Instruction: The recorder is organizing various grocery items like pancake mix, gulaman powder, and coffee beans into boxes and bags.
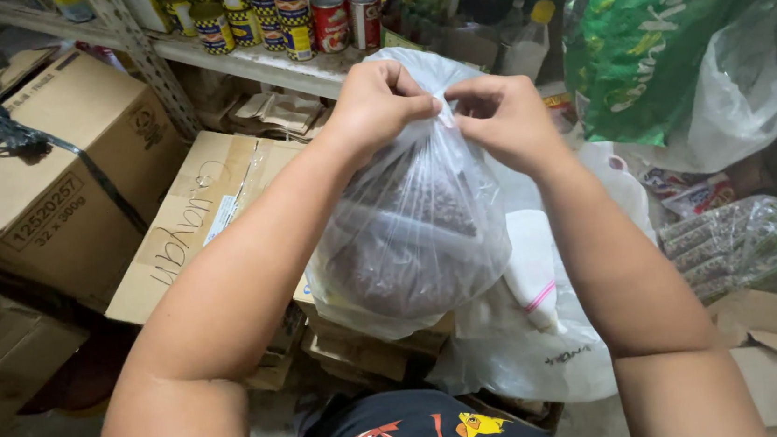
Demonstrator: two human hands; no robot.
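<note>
A clear plastic bag (413,230) filled with small dark brown grains hangs in front of me, above the boxes. My left hand (378,100) pinches the gathered top of the bag from the left. My right hand (503,117) pinches the same bunched top from the right, fingertips almost meeting those of the left. The bag's neck is hidden between the fingers.
Cardboard boxes (38,174) are stacked at the left, one tied with black strap. A metal shelf (244,62) holds several tins. A green sack (663,35) and packed bags (737,244) lie at the right. A white plastic bag (532,356) sits below.
</note>
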